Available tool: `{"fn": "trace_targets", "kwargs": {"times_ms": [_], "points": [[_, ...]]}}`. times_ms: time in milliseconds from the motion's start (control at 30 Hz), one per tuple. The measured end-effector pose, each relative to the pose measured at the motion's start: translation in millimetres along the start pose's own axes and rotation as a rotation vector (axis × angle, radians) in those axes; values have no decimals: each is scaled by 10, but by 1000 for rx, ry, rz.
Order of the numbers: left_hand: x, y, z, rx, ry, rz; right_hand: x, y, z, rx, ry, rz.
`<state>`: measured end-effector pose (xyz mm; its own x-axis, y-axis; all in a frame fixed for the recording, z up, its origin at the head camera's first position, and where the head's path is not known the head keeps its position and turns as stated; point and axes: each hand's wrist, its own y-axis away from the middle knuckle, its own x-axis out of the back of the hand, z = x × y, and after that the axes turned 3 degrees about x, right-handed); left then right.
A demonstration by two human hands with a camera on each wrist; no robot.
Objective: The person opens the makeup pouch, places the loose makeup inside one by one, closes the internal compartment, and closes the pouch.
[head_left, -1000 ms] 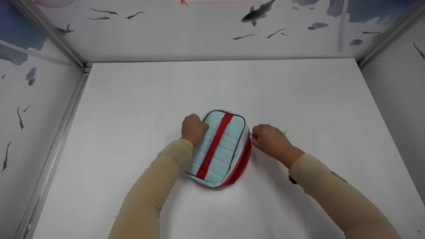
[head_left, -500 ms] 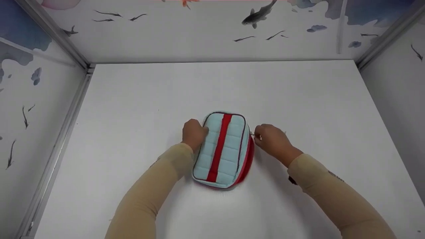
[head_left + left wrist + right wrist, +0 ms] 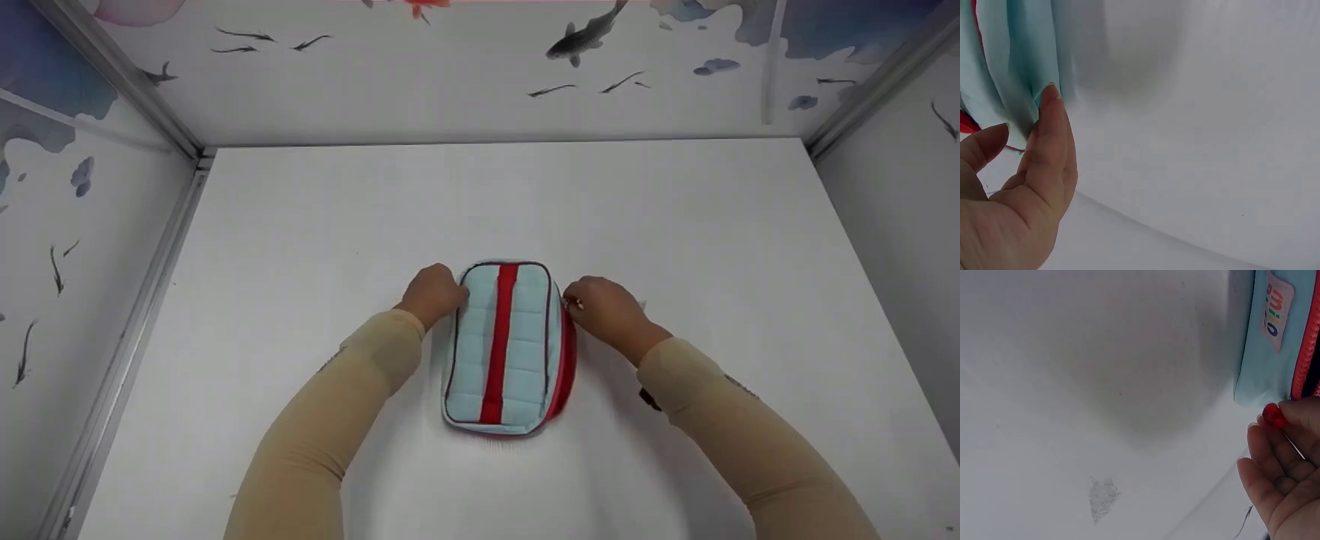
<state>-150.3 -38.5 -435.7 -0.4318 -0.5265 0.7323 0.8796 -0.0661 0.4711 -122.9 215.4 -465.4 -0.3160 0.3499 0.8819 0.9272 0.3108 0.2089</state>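
Note:
A light blue quilted pouch (image 3: 525, 345) with a red band and dark piping stands near the table's middle in the head view. My left hand (image 3: 433, 294) holds its upper left edge, thumb on the near face; the left wrist view shows the fingers (image 3: 1050, 129) against its blue side. At the upper right, my right hand (image 3: 606, 311) pinches the zipper pull, whose red bead (image 3: 1274, 416) shows between thumb and fingers in the right wrist view. Beside it, the red zipper (image 3: 1302, 365) is parted over a dark gap. A printed label (image 3: 1278, 312) is on that side.
The white table (image 3: 315, 217) surrounds the pouch. A back wall (image 3: 450, 90) with printed fish and side walls with metal corner rails (image 3: 135, 330) bound the space. A grey smudge (image 3: 1103, 499) marks the surface in the right wrist view.
The pouch's near end has swung to the right, so it now stands straighter in the head view. Both hands keep their hold, shifting only slightly.

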Motion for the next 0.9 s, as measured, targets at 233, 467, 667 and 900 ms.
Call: {"fn": "trace_targets", "kwargs": {"times_ms": [233, 467, 667, 900], "points": [[65, -121, 253, -136, -186, 29, -42, -31, -23, -11, -16, -14], [-10, -237, 554, -328, -290, -33, -45, -20, 3, -11, -11, -11], [-96, -245, 707, -401, -316, -138, 1, -29, 12, 11, -3, 13], [-133, -232, 758, -423, -338, -222, 23, -28, 33, 94, 28, 57]]}}
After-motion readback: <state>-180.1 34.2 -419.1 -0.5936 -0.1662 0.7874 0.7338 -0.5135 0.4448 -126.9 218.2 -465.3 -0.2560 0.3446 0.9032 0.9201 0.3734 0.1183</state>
